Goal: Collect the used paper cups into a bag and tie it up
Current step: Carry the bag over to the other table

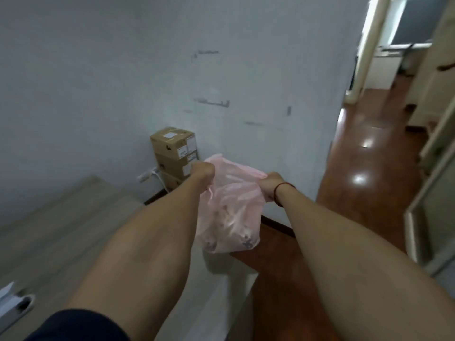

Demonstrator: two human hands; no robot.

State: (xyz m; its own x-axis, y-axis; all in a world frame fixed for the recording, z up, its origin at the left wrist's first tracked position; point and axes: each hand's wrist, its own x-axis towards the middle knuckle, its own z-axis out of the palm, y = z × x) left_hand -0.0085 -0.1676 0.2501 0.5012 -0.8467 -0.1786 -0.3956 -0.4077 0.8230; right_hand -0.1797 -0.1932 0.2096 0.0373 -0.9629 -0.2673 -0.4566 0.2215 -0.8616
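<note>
A thin pink plastic bag (pixel 230 217) hangs in the air in front of me, above the corner of a pale wooden table (pixel 61 230). Several paper cups (pixel 234 230) show through its lower part as blurred shapes. My left hand (pixel 202 171) grips the bag's top edge on the left. My right hand (pixel 270 184), with a red cord on the wrist, grips the top edge on the right. Both arms are stretched forward and the bag's mouth is pulled apart between them.
Stacked cardboard boxes (pixel 175 153) stand against the white wall (pixel 123 70), next to a wall socket (pixel 147 174). A glossy red-brown floor (pixel 369 168) runs right towards a doorway (pixel 384 45). A glass panel (pixel 433 217) stands at the right edge.
</note>
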